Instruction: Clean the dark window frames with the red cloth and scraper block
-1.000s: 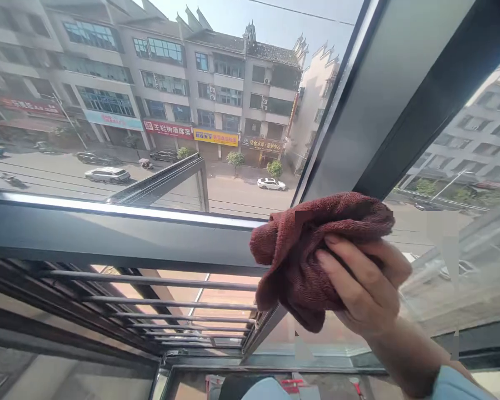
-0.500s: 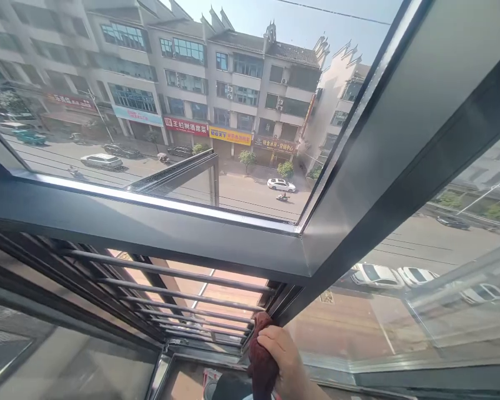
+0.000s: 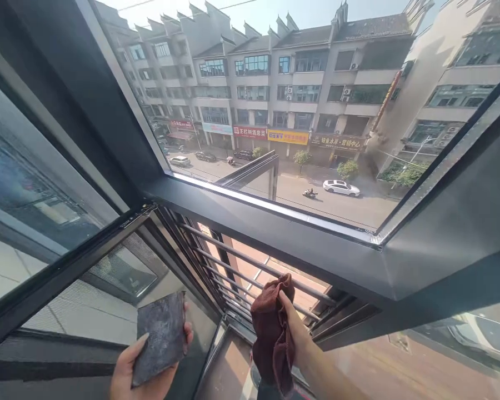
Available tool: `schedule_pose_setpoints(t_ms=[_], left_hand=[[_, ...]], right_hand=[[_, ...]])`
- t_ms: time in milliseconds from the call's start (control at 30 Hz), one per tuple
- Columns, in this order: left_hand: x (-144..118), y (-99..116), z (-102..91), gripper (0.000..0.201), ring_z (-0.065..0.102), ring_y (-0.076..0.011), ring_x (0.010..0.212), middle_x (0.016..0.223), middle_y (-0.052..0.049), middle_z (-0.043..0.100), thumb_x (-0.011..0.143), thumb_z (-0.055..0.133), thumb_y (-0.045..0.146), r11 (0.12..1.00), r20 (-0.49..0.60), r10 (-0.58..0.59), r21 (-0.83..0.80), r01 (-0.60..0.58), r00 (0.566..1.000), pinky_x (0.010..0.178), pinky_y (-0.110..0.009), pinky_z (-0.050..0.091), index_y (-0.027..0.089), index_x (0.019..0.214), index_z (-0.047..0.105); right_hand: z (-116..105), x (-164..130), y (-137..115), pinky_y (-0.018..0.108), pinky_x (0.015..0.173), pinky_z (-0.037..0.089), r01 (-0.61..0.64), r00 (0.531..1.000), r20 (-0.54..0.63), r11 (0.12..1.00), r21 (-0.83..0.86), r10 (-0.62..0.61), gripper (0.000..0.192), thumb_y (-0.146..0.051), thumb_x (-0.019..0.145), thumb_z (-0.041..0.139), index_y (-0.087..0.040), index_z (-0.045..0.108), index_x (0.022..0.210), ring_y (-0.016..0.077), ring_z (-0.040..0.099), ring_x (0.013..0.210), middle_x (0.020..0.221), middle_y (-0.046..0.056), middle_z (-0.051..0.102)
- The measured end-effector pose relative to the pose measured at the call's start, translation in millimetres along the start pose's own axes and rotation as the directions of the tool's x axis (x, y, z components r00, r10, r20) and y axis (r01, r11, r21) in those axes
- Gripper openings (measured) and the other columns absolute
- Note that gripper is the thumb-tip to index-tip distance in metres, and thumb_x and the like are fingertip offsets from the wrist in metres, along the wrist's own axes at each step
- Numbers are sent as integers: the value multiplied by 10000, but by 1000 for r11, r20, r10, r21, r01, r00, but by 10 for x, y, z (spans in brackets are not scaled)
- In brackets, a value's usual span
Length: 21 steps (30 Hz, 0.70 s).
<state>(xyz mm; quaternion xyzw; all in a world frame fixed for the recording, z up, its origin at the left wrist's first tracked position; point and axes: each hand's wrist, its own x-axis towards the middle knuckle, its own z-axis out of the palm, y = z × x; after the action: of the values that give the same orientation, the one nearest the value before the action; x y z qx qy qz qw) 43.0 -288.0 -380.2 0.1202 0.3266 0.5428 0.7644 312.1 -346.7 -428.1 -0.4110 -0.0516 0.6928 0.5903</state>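
My right hand [image 3: 295, 328] grips a crumpled dark red cloth [image 3: 270, 333] that hangs down in front of the metal window bars [image 3: 250, 261]. Low on the left, my left hand [image 3: 150, 366] holds a flat dark grey rectangular pad [image 3: 159, 333] against the lower glass pane [image 3: 108, 300]. Both hands sit below the dark window frame [image 3: 300, 244], which runs across the middle of the view.
An open sash frame [image 3: 450, 222] slants up to the right, and a dark upright frame [image 3: 66, 100] stands on the left. Beyond the glass lie a street with a white car [image 3: 340, 188] and a row of shop buildings [image 3: 275, 94].
The view has swung left and down. My right hand with the cloth dropped from the right sash frame to below the bars. My left hand with the pad has come into view.
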Motion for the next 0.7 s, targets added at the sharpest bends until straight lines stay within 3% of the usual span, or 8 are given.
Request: schedule_pose_setpoints(t_ms=[100, 200, 300, 400, 467, 567, 633, 700], left_hand=[[-31, -378, 28, 492, 469, -347, 1261, 1305, -78, 587, 764, 541, 428, 997, 132, -73, -25, 77, 989, 1025, -522, 408, 231, 1207, 625], [-33, -614, 58, 294, 630, -290, 1047, 1021, -88, 716, 766, 585, 374, 991, 237, -124, -18, 132, 964, 917, -437, 500, 193, 941, 736], [-68, -616, 79, 189, 670, -170, 696, 705, -46, 718, 755, 656, 329, 984, 143, -158, -63, 169, 977, 692, -257, 535, 166, 702, 736], [-135, -516, 102, 141, 644, -143, 611, 678, -29, 711, 740, 673, 283, 989, 28, -94, -115, 97, 995, 601, -229, 513, 168, 681, 731], [-171, -458, 86, 108, 653, -152, 649, 710, -16, 717, 738, 658, 260, 987, -27, 10, -162, -14, 1000, 668, -266, 531, 191, 695, 728], [-225, -397, -16, 89, 668, -171, 749, 797, -3, 731, 726, 655, 279, 964, -73, 134, -223, -147, 988, 770, -317, 538, 228, 734, 728], [-281, -352, -94, 83, 671, -176, 774, 809, -1, 732, 714, 659, 277, 958, -58, 143, -241, -153, 988, 778, -310, 540, 240, 734, 730], [-361, -290, -133, 83, 675, -186, 778, 786, -10, 731, 701, 659, 274, 959, -8, 129, -254, -126, 992, 817, -334, 542, 234, 704, 731]], right_hand=[[273, 52, -13, 378, 831, 506, 6, 987, 161, 999, -52, 3, 472, -546, 717, 679, -166, 649, 995, 214, 656, 826, 893, 71, 693], [562, 27, -17, 394, 855, 491, 136, 876, 483, 952, -273, 13, 448, -331, 638, 754, -165, 651, 1041, 227, 646, 864, 915, 55, 690], [813, 47, -20, 397, 928, 449, 432, 772, 634, 769, -471, -45, 349, -291, 685, 693, -192, 684, 1019, 237, 610, 975, 975, 41, 688], [989, 164, -62, 405, 943, 434, 609, 765, 602, 559, -563, -227, 252, -385, 730, 675, -197, 713, 893, 252, 600, 972, 951, 46, 695], [1070, 262, -90, 416, 903, 460, 510, 836, 488, 685, -520, -253, 338, -476, 720, 682, -179, 705, 881, 258, 625, 912, 911, 64, 702], [1153, 351, -48, 415, 847, 493, 155, 896, 444, 948, -280, -16, 486, -570, 739, 631, -154, 680, 984, 253, 656, 882, 940, 100, 703], [1200, 355, 49, 408, 842, 496, -20, 795, 582, 967, -253, 169, 504, -532, 708, 671, -148, 667, 1034, 251, 658, 910, 974, 112, 700], [1284, 349, 155, 408, 839, 495, -50, 677, 679, 938, -343, 285, 531, -406, 599, 771, -147, 658, 1049, 254, 660, 901, 940, 98, 706]])
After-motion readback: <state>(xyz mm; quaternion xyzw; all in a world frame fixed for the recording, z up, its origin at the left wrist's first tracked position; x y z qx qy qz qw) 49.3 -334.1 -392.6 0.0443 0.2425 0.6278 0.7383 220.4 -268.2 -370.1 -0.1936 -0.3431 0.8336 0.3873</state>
